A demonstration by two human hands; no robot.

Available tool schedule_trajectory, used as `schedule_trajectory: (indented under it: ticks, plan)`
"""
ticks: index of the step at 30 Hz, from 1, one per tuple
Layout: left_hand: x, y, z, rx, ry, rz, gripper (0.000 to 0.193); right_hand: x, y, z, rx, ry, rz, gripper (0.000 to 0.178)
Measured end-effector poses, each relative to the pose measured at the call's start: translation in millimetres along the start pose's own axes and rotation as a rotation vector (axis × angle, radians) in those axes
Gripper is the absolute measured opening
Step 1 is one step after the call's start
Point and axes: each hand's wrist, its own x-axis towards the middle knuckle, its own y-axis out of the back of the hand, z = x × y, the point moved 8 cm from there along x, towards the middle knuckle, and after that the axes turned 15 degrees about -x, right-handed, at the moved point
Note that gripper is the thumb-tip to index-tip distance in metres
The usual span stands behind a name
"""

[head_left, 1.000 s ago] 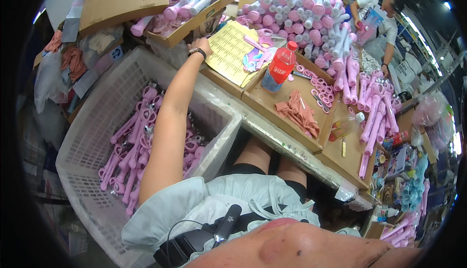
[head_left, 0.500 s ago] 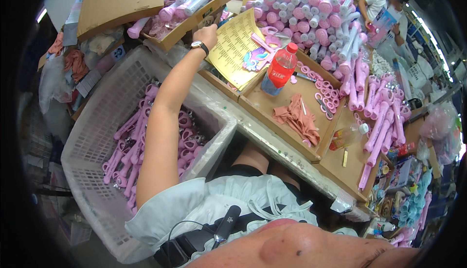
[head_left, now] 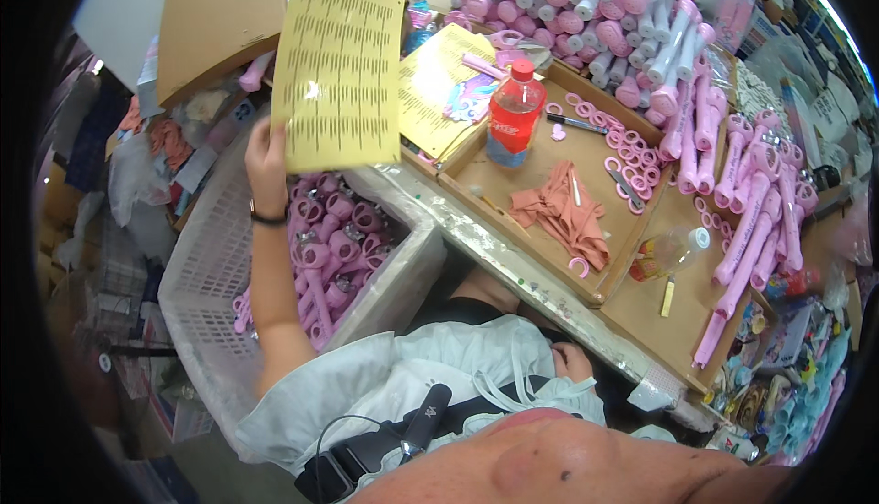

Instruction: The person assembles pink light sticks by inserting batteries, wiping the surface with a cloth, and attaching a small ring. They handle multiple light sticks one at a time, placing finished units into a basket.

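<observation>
My left hand grips the lower left edge of a yellow printed sheet, its face covered in rows of small dark marks. The sheet is held up over the far end of a white plastic basket, in which many pink plastic wand handles lie. Another yellow sheet lies on the bench just right of the raised one, with a colourful unicorn-like cutout on it. My right hand rests low at my lap, its fingers mostly hidden.
A red-labelled bottle stands in a cardboard tray with a salmon cloth and pink rings. White-and-pink wands are piled behind, pink handles to the right. A clear bottle lies nearby.
My left hand has lifted a yellow sheet off the bench and brought it left and nearer, over the basket. Another yellow sheet stays behind. My right hand has come into view at my lap.
</observation>
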Motion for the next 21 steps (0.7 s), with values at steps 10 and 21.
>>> schedule_trajectory:
  ticks: [10, 21]
  plan:
    - [-235, 11, 10, -0.478, 0.242, 0.236, 0.018, 65, 99, -179, 0.819, 0.556, 0.098, 0.044]
    - [-279, -146, -27, -0.76, 0.58, -0.55, 0.052, 67, 177, -125, 1.061, 0.44, 0.23, 0.042]
